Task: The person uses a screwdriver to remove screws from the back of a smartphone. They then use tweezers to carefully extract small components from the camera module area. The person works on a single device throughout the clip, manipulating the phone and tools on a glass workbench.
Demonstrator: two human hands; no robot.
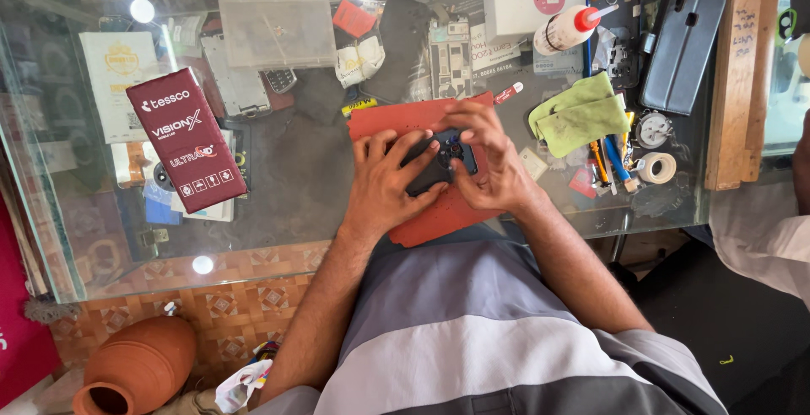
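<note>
Both hands grip a dark phone [439,162] on the red mat [422,212] at the glass counter's [295,187] near edge — left hand [384,183] fingers spread over it, right hand [489,158] fingertips pinched onto its top.

A glass table [304,187] is seen. A red mat [396,120] is laid under the fingers [396,149]; a green cloth [578,111] is laid right of them.

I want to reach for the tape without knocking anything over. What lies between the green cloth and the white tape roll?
In the head view, between the green cloth and the white tape roll lie a few orange and blue hand tools.
</note>
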